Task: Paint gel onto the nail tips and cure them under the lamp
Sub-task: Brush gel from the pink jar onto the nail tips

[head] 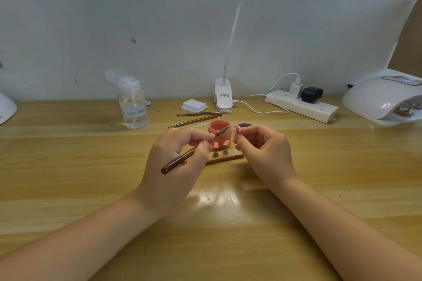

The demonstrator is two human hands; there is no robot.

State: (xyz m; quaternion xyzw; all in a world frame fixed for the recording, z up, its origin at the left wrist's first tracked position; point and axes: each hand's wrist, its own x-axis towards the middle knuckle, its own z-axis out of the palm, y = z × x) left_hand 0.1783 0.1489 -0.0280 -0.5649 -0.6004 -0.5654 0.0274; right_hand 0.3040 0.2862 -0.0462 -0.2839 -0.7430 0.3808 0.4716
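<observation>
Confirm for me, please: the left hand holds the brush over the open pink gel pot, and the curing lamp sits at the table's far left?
Not quite: the head view shows the curing lamp at the table's far right. The left hand does hold the brush over the open pink gel pot.

Pink gel pot (pixel 219 135) — brown brush (pixel 182 158) — pale wood-grain table (pixel 91 166).

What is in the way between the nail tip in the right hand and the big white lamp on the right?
Nothing visible. The nail tip pinched in the right hand has bare table between it and the curing lamp; the power strip lies farther back.
</observation>
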